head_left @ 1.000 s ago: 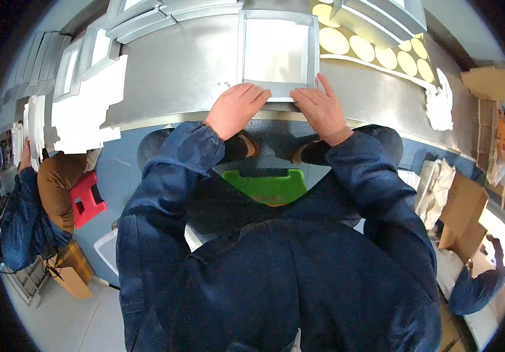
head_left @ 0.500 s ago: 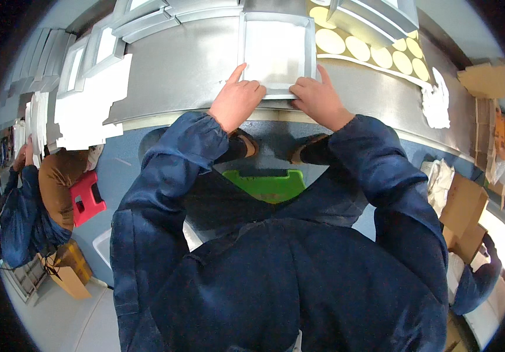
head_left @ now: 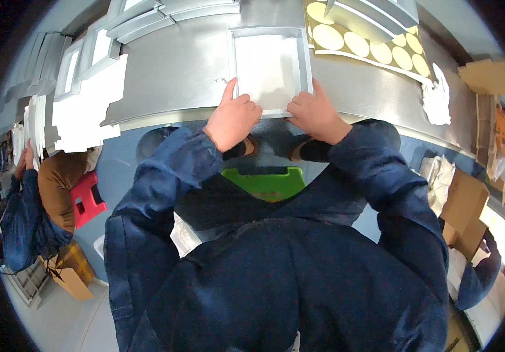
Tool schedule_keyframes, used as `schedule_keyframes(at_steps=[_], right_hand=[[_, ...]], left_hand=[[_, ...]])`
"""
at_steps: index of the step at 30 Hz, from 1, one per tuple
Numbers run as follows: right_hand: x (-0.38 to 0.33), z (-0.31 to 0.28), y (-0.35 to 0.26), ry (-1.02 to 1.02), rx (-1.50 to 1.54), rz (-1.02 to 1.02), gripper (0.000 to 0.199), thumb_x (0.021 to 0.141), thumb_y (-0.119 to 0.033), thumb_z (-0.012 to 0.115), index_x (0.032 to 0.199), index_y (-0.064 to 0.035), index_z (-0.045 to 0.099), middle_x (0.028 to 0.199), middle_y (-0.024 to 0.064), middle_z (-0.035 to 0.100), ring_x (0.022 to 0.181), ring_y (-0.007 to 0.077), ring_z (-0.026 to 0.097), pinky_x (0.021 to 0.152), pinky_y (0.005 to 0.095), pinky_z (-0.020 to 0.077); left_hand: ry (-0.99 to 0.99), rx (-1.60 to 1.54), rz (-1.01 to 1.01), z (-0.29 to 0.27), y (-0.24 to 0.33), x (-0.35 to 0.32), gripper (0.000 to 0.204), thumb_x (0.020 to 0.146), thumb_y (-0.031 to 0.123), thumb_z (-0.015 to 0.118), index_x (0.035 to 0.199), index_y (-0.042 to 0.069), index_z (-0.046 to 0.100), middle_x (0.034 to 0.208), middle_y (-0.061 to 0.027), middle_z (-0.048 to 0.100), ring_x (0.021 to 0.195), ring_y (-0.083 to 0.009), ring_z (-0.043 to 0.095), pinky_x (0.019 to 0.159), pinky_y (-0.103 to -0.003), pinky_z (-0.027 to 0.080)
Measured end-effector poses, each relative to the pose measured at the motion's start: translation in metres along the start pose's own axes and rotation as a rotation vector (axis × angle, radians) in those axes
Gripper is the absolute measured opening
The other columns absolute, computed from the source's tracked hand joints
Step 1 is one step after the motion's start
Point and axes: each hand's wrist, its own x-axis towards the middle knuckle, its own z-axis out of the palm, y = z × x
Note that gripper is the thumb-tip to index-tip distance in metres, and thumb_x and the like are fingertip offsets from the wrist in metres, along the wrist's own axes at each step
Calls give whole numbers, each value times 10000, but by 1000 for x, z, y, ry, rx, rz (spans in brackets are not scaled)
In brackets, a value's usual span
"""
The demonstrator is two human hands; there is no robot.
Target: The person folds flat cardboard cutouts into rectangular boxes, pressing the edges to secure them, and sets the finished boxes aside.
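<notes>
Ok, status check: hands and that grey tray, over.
Left hand and right hand both on near edge of the square grey tray. Tray flat on metal table. Nothing between hands and tray.

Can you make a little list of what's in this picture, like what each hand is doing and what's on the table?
left hand: rests on near left edge of white tray, finger on its rim
right hand: on tray's near right edge
tray: flat on grey table
sheet of round stickers: right of tray
white sheets: table's left end
green stool: under table
</notes>
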Motion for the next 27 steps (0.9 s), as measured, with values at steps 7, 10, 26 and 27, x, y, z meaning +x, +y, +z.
schedule_keyframes(at_steps=[7, 10, 26, 27], right_hand=[[-9, 4, -17, 36, -76, 136, 167, 705, -257, 692, 768, -121, 618, 731, 18, 580, 883, 209, 607, 1060, 635, 232], [-12, -24, -16, -96, 48, 57, 259, 712, -218, 719, 906, -120, 577, 879, 6, 573, 1062, 197, 550, 1085, 638, 189], [2, 13, -42, 2, 126, -100, 255, 702, -143, 690, 937, -108, 597, 903, 31, 546, 1019, 220, 549, 1096, 484, 290], [2, 12, -45, -20, 217, -78, 253, 714, -129, 674, 952, -89, 601, 942, 52, 558, 1032, 245, 544, 1086, 470, 304]], left_hand=[[41, -306, -116, 14, 39, 24, 356, 579, 43, 686, 907, 82, 552, 918, -63, 555, 912, -270, 562, 828, -381, 462], [32, -362, -92, 13, 27, 11, 297, 604, 48, 667, 875, 85, 551, 907, -64, 553, 897, -263, 559, 772, -364, 473], [401, -2194, -1458, 40, 84, -2, 561, 817, 162, 672, 1254, -72, 410, 1179, -190, 533, 1046, -292, 540, 857, -381, 467], [408, -2192, -1461, 49, 87, -3, 561, 817, 162, 672, 1254, -72, 410, 1179, -190, 533, 1046, -292, 540, 857, -381, 467]])
